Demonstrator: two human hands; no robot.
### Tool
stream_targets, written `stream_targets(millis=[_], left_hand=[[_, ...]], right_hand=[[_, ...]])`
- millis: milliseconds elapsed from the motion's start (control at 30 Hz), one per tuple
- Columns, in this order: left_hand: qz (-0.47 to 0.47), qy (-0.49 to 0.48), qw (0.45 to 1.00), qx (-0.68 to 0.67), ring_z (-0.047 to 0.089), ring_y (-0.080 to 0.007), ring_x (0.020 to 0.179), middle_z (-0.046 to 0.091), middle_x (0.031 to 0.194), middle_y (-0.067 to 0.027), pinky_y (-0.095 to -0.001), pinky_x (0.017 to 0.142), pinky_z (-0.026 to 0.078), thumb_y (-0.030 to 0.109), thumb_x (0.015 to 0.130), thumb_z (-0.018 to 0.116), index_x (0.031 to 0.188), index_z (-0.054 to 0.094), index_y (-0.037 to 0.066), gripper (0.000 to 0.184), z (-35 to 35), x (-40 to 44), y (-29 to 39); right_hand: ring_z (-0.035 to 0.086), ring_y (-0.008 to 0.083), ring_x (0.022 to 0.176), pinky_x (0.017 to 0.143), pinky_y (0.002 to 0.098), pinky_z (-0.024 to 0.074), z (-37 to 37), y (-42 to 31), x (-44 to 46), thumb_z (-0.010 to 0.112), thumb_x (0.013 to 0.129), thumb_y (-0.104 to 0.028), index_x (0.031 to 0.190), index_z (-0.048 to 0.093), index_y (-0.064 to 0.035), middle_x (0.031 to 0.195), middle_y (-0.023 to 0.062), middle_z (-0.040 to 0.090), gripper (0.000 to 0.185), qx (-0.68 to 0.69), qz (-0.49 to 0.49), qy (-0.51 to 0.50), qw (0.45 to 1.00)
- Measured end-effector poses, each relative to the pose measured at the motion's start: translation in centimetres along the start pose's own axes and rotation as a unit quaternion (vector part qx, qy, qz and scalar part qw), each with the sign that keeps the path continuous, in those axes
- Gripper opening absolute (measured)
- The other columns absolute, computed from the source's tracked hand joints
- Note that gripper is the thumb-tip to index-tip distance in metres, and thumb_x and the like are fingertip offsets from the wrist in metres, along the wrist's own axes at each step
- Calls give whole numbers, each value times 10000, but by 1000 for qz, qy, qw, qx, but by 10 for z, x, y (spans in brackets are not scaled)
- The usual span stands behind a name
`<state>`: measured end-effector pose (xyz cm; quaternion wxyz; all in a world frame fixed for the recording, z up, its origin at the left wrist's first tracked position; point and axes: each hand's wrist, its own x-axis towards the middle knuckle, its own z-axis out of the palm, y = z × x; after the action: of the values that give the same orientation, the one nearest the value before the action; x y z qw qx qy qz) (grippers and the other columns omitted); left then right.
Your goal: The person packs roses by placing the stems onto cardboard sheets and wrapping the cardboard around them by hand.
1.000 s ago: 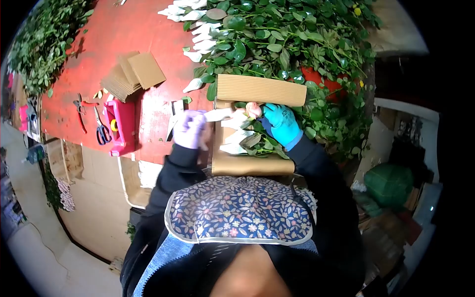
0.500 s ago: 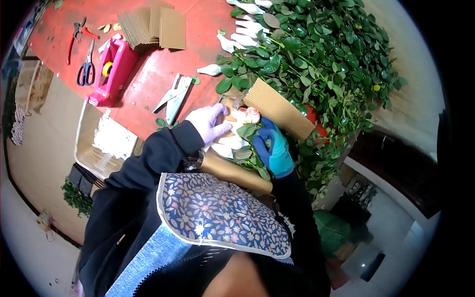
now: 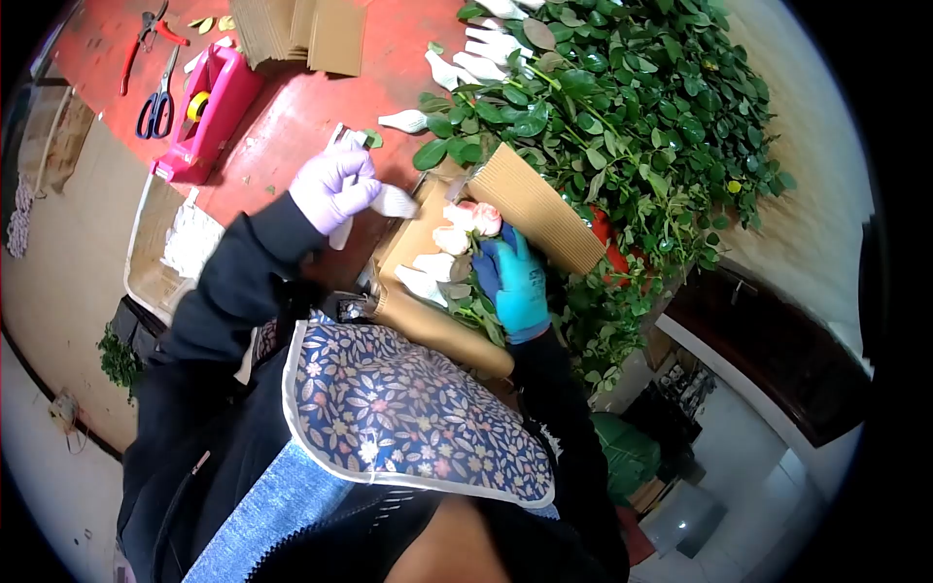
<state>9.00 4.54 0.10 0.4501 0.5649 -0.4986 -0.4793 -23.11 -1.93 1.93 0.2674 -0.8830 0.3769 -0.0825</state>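
My left hand (image 3: 335,191), in a thin lilac glove, is closed in a pinch on a white mesh bud sleeve (image 3: 396,202). It hovers left of an open cardboard wrap (image 3: 400,251). On the wrap lie pale pink roses (image 3: 474,217) with bare heads, beside a cream one (image 3: 450,240). Nearer me, other heads still wear white sleeves (image 3: 421,284). My right hand (image 3: 517,284), in a teal and blue glove, is curled around the rose stems just below the heads; its fingertips are partly hidden by leaves.
A big heap of leafy rose stems (image 3: 632,126) with white-sleeved heads covers the right of the red table (image 3: 292,126). Metal shears (image 3: 345,141) lie behind my left hand. Further left are a pink tape dispenser (image 3: 216,107), scissors (image 3: 155,112), red-handled pliers (image 3: 131,58) and cardboard sheets (image 3: 335,39).
My left hand has moved left, away from the rose heads, with a white sleeve in its fingers. More bare rose heads show now. My right hand stays at the stems.
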Motion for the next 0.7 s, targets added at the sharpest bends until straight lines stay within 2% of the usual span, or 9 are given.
stream_targets(millis=[33,67,100,167,233,333,400,533,700], left_hand=[[115,1,993,34,577,-193,704,590,749,-52,-328,720,491,106,861,587,791,563,22,112,-6,1,-3],[105,-71,992,21,600,-216,726,614,786,-64,-354,709,498,127,816,579,806,550,20,111,-11,-2,3],[20,-139,990,8,603,-250,673,607,732,-84,-362,659,495,165,803,582,824,547,35,136,-4,-8,5],[11,-180,976,123,605,-310,624,608,688,-124,-389,621,489,220,825,610,834,558,56,173,17,-9,25],[16,-234,959,161,628,-386,678,607,683,-177,-473,630,484,436,855,671,878,599,76,367,37,-6,28],[85,-218,949,213,632,-378,742,634,759,-162,-471,651,494,451,932,585,936,661,109,351,69,-9,7],[55,-231,948,210,632,-375,746,634,767,-160,-470,655,495,445,950,557,926,664,109,353,71,-8,8],[7,-266,948,178,632,-365,758,632,790,-159,-471,661,493,404,991,485,896,670,110,360,68,-8,13],[54,-206,965,154,622,-377,729,621,754,-174,-459,652,492,361,998,484,850,647,77,359,55,-15,7]], right_hand=[[627,346,924,746,436,526,-3,2,-3,675,849,-158,1026,644,-70,1291,185,531,200,3,-2,-7,1000],[624,351,923,753,429,523,-9,3,-5,685,843,-145,1037,646,-64,1288,190,535,214,99,20,-30,994],[614,367,932,759,433,518,-17,0,-9,709,829,-158,1046,649,-59,1283,208,538,245,157,67,-71,983],[604,383,941,765,436,513,-31,-14,-6,733,815,-172,1054,652,-55,1278,226,541,278,209,118,-110,965],[616,359,919,801,387,513,-34,-35,5,769,769,-64,1054,663,-22,1253,228,569,307,22,-10,-137,990],[589,409,940,768,462,500,-20,-27,0,731,801,-190,1005,663,-48,1355,287,492,257,-48,-47,-107,992],[563,449,917,738,518,478,-17,-33,1,693,818,-260,891,618,-44,1398,330,440,241,-76,-29,-107,991],[555,461,921,742,527,471,-7,-25,-3,674,833,-260,872,600,-48,1377,328,456,228,-107,-41,-87,990],[541,447,935,745,511,461,-3,-25,-3,644,851,-204,927,624,-41,1227,274,536,182,-134,-23,-89,987]])
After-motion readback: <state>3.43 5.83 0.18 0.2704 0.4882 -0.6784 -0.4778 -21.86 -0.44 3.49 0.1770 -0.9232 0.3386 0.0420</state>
